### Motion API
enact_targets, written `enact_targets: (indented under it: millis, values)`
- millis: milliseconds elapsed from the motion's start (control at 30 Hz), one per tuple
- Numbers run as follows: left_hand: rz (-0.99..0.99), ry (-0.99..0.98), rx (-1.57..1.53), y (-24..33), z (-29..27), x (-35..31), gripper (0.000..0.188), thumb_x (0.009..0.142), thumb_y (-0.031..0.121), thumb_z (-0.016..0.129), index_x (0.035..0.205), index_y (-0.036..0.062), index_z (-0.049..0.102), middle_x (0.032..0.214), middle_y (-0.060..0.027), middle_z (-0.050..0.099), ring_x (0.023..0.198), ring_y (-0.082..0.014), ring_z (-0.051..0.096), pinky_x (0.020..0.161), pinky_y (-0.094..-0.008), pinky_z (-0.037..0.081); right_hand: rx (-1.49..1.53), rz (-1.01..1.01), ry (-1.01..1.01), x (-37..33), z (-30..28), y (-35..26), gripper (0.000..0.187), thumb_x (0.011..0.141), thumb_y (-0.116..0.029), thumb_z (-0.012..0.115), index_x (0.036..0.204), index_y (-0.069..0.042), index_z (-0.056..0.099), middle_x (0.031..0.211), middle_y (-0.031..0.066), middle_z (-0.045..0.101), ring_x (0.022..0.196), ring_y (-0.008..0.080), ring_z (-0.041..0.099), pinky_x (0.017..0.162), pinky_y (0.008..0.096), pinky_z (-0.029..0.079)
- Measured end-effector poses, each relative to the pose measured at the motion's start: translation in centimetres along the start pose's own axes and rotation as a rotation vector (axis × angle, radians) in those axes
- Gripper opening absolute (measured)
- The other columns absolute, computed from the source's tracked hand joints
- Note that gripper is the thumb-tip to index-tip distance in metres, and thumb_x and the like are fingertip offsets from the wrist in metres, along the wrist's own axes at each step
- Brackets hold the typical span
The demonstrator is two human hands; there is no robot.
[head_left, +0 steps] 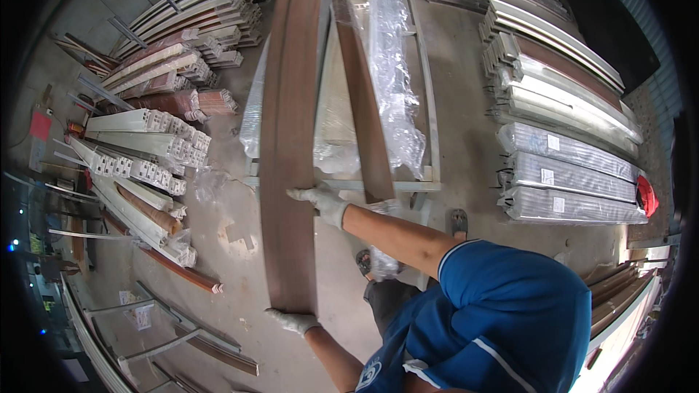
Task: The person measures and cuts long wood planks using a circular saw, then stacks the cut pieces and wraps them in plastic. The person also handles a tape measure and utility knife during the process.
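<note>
A long brown wood-grain board (288,138) runs from the near middle up past the top edge. My right hand (325,202), in a pale work glove, grips its right edge partway along, fingers reaching over the upper face. At the near end, my left hand (295,320), gloved too, holds the end edge; part of its grip is hidden under the board. Just right of the board, a narrower brown strip (362,109) slants across a metal-framed rack (429,124), alongside clear plastic wrap (397,65). Neither hand touches that strip.
On the left, stacked white and brown profiles (145,135) jut toward the walkway from metal rods. Plastic-wrapped bundles (575,175) lie on the floor at right, with a red item (646,196) at their end. A low metal frame (164,342) stands lower left.
</note>
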State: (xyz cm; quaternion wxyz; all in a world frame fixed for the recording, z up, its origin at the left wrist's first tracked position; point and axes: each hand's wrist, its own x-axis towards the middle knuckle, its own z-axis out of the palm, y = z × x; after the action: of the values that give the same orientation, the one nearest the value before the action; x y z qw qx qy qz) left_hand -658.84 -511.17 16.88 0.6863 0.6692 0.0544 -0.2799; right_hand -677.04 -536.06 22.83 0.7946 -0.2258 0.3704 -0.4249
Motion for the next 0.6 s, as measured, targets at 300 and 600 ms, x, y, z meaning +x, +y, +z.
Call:
enact_targets:
  millis: [300, 600]
  values:
    - [0.279, 0.173, 0.182, -4.0, 0.0, -31.0, 0.076, 0.103, 0.056, 0.034, 0.157, 0.0042, 0.026, 0.163, -0.0152, 0.023, 0.147, -0.0333, 0.030, 0.121, -0.0469, 0.026, 0.169, -0.237, -0.317, -16.4, -16.6, -25.5, 0.053, 0.092, -0.034, 0.074, 0.131, -0.004, 0.054, 0.120, 0.0074, 0.064, 0.109, 0.0167, 0.063, 0.092, 0.0333, 0.054]
    - [-0.418, 0.224, 0.603, -19.5, 2.3, -47.7, 0.079, 0.102, 0.061, 0.037, 0.142, -0.0059, 0.048, 0.136, -0.0227, 0.057, 0.119, -0.0333, 0.058, 0.104, -0.0425, 0.045, 0.022, -0.262, 0.382, -21.5, -40.6, -32.5, 0.053, 0.090, -0.024, 0.075, 0.132, 0.000, 0.054, 0.117, 0.0083, 0.066, 0.107, 0.0191, 0.065, 0.090, 0.0351, 0.053]
